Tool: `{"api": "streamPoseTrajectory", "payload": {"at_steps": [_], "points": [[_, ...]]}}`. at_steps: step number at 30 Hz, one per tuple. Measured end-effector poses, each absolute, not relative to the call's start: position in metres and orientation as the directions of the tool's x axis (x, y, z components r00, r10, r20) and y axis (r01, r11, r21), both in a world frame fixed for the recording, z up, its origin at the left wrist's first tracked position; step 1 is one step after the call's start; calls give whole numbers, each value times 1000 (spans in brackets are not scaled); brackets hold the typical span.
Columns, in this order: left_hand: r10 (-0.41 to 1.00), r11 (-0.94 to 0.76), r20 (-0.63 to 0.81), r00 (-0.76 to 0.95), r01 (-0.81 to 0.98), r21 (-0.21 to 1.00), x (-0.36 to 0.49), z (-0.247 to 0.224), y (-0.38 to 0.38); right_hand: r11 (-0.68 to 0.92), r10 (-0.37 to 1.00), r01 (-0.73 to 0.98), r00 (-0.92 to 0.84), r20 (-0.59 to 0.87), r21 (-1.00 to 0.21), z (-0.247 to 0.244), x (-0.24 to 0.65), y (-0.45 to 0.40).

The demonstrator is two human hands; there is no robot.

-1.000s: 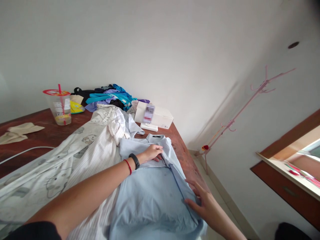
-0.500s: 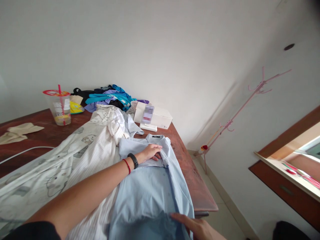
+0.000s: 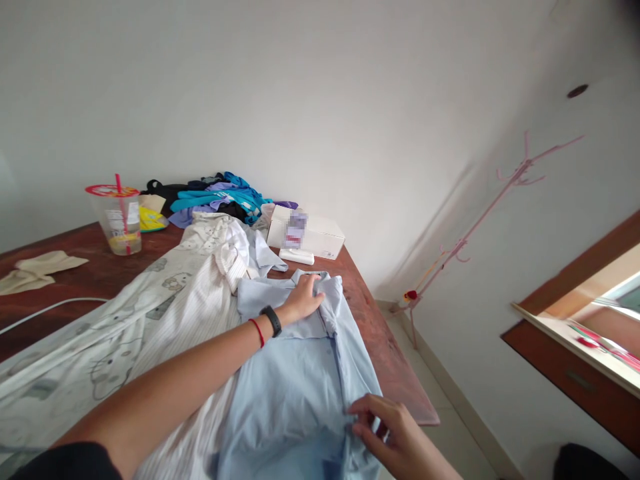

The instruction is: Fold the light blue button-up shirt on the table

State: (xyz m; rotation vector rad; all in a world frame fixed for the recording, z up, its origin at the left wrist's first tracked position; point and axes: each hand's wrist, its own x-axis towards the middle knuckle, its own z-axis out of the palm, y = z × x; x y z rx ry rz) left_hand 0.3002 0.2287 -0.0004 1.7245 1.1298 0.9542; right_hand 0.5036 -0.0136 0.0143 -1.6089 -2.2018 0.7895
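Note:
A light blue shirt [image 3: 285,380] lies on the brown wooden table [image 3: 395,360], its collar at the far end. My left hand [image 3: 303,297], with a black band and a red string at the wrist, rests on the shirt just below the collar, fingers apart and bent toward it. Near the shirt's right edge, lower down, is my right hand [image 3: 387,430], its thumb and fingers curved at the blue fabric with a gap between them. To the left, a striped white garment [image 3: 195,320] and a cat-print white garment [image 3: 125,333] lie stretched out.
At the back stand a white box [image 3: 323,237] and a heap of blue, purple and black clothes [image 3: 220,197]. A plastic cup with a straw [image 3: 123,227], beige cloth [image 3: 40,270] and white cable [image 3: 65,303] are on the left. A pink rack [image 3: 465,237] stands right.
My left hand has moved up toward the collar. My right hand has risen along the shirt's right edge, and the fabric near it has shifted.

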Motion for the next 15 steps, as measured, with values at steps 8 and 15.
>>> {"api": "streamPoseTrajectory", "payload": {"at_steps": [8, 15], "points": [[866, -279, -13, 501, 503, 818, 315, 30, 268, 217, 966, 734, -258, 31, -644, -9, 501, 8], [857, -375, -31, 514, 665, 646, 304, 31, 290, 146, 983, 669, -183, 29, -729, -14, 506, 15]]}}
